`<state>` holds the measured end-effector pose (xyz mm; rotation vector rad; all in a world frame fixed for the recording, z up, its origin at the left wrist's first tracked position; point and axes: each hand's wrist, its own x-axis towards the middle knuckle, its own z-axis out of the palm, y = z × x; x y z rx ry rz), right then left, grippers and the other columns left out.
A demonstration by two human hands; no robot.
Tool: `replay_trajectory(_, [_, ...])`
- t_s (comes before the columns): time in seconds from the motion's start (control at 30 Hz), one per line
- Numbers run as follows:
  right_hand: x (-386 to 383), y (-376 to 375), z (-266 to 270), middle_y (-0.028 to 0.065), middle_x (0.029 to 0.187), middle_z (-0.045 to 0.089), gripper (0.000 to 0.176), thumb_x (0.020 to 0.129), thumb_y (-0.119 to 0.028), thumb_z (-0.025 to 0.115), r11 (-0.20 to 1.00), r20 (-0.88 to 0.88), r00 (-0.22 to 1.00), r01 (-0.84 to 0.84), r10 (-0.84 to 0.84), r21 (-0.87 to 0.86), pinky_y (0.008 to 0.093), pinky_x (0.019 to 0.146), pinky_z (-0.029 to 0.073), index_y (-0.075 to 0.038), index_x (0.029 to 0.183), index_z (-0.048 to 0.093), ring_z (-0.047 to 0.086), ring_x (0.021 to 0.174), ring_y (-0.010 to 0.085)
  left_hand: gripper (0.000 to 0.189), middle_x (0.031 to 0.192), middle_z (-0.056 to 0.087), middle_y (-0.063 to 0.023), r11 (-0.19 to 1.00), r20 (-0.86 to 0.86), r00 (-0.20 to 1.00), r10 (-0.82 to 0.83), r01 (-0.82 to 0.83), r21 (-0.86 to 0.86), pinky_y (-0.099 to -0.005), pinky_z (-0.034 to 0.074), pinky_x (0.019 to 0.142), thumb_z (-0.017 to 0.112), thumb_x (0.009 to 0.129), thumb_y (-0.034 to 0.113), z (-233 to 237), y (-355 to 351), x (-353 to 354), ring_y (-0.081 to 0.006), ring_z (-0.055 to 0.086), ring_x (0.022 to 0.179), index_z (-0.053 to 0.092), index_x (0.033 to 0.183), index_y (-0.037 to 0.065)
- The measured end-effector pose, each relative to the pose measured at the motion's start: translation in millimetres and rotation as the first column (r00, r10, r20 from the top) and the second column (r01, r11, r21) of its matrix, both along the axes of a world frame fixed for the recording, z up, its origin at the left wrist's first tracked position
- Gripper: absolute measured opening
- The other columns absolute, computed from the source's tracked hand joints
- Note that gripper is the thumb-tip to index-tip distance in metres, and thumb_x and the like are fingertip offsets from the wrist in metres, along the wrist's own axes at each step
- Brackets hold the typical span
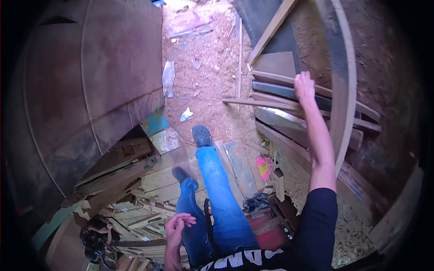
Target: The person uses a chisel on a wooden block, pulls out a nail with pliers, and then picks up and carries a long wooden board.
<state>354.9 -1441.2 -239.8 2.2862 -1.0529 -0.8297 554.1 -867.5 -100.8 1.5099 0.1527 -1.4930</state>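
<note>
My right hand [304, 86] reaches out to the stack of boards leaning on the right side, its fingers closed at a dark grey wooden board [275, 89]. Paler wooden planks [262, 104] lie close around that board, one of them jutting out to the left. A long curved wooden strip [346, 90] rises beside my right forearm. Near my left thigh hangs my left hand [178, 226], its fingers loosely bent and apart, with nothing visible in them.
Sawdust covers the floor [212, 86], with scraps scattered on it. A large brown panel [122, 58] stands on the left. Wood offcuts [140, 219] pile up at lower left, where another person [92, 237] is. Black plastic [255, 203] lies by my right leg.
</note>
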Motion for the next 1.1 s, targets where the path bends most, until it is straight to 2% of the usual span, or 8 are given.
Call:
replay_trajectory(0.07, [-6, -10, -13, 0.0033, 0.092, 0.061, 0.014, 0.083, -0.016, 0.055, 0.997, -0.056, 0.996, -0.071, 0.069, -0.023, 0.0309, 0.067, 0.053, -0.010, 0.087, 0.067, 0.054, 0.097, 0.0188, 0.043, 0.095, 0.066, -0.0164, 0.998, -0.061, 0.997, 0.047, -0.044, 0.054, -0.0286, 0.047, 0.072, 0.054, 0.092, 0.036, -8, -8, 3, -0.0198, 0.065, 0.082, 0.056, 0.107, -0.004])
replay_trajectory(0.3, [-27, -29, -28, 0.0016, 0.078, 0.065, 0.020, 0.084, -0.020, 0.054, 0.983, -0.275, 0.944, -0.184, 0.183, 0.025, 0.0323, 0.061, 0.049, -0.015, 0.076, 0.072, 0.054, 0.091, 0.0182, 0.041, 0.094, 0.067, -0.0156, 0.996, -0.033, 0.996, 0.085, -0.084, 0.040, -0.0282, 0.047, 0.071, 0.054, 0.092, 0.035, -31, -24, 14, -0.0193, 0.065, 0.081, 0.057, 0.107, -0.003])
replay_trajectory(0.57, [-9, -30, -8, 0.0060, 0.079, 0.067, 0.020, 0.084, -0.018, 0.054, 0.987, -0.128, 0.979, -0.154, 0.159, 0.049, 0.0400, 0.072, 0.046, -0.011, 0.077, 0.071, 0.055, 0.093, 0.0224, 0.031, 0.093, 0.067, -0.0142, 0.991, 0.012, 0.995, 0.102, -0.102, 0.092, -0.0271, 0.047, 0.071, 0.054, 0.093, 0.025, -36, -28, 8, -0.0175, 0.064, 0.080, 0.058, 0.106, -0.002])
replay_trajectory(0.67, [-2, -33, -1, 0.0071, 0.084, 0.068, 0.019, 0.084, -0.017, 0.053, 0.999, -0.054, 0.998, -0.012, 0.014, 0.036, 0.0448, 0.079, 0.044, -0.010, 0.080, 0.070, 0.057, 0.095, 0.0240, 0.026, 0.093, 0.067, -0.0136, 0.989, 0.032, 0.996, 0.086, -0.089, 0.120, -0.0264, 0.046, 0.071, 0.053, 0.093, 0.019, -34, -28, 7, -0.0163, 0.064, 0.080, 0.058, 0.106, -0.002])
replay_trajectory(0.83, [23, -40, 22, 0.0114, 0.098, 0.068, 0.020, 0.081, -0.023, 0.060, 0.954, -0.204, 0.950, 0.268, -0.238, 0.133, 0.0499, 0.090, 0.041, -0.010, 0.094, 0.067, 0.063, 0.097, 0.0265, 0.021, 0.093, 0.067, -0.0130, 0.978, 0.028, 0.997, 0.075, -0.079, 0.192, -0.0252, 0.046, 0.070, 0.051, 0.093, 0.014, -41, -23, 0, -0.0149, 0.063, 0.080, 0.059, 0.105, -0.002])
replay_trajectory(0.97, [44, -32, 40, 0.0146, 0.104, 0.066, 0.031, 0.078, -0.026, 0.066, 0.885, -0.249, 0.900, 0.413, -0.359, 0.216, 0.0490, 0.091, 0.044, -0.009, 0.104, 0.064, 0.063, 0.100, 0.0289, 0.019, 0.092, 0.067, -0.0125, 0.983, 0.025, 0.997, 0.068, -0.071, 0.170, -0.0241, 0.045, 0.069, 0.051, 0.093, 0.012, -41, -22, -7, -0.0137, 0.063, 0.079, 0.059, 0.104, -0.002])
replay_trajectory(1.03, [46, -32, 36, 0.0162, 0.110, 0.064, 0.037, 0.078, -0.026, 0.068, 0.824, -0.260, 0.869, 0.486, -0.420, 0.293, 0.0445, 0.089, 0.048, -0.007, 0.109, 0.062, 0.062, 0.103, 0.0302, 0.019, 0.092, 0.067, -0.0123, 0.983, 0.029, 0.997, 0.066, -0.070, 0.171, -0.0239, 0.045, 0.069, 0.051, 0.093, 0.011, -41, -22, -10, -0.0133, 0.063, 0.079, 0.060, 0.104, -0.002])
replay_trajectory(1.1, [50, -28, 35, 0.0164, 0.110, 0.064, 0.036, 0.078, -0.025, 0.067, 0.829, -0.255, 0.872, 0.481, -0.418, 0.285, 0.0421, 0.087, 0.050, -0.007, 0.109, 0.062, 0.062, 0.103, 0.0304, 0.024, 0.090, 0.068, -0.0108, 0.988, 0.069, 0.997, 0.023, -0.033, 0.153, -0.0243, 0.047, 0.066, 0.050, 0.094, 0.020, -42, -19, -14, -0.0143, 0.065, 0.077, 0.060, 0.101, 0.000])
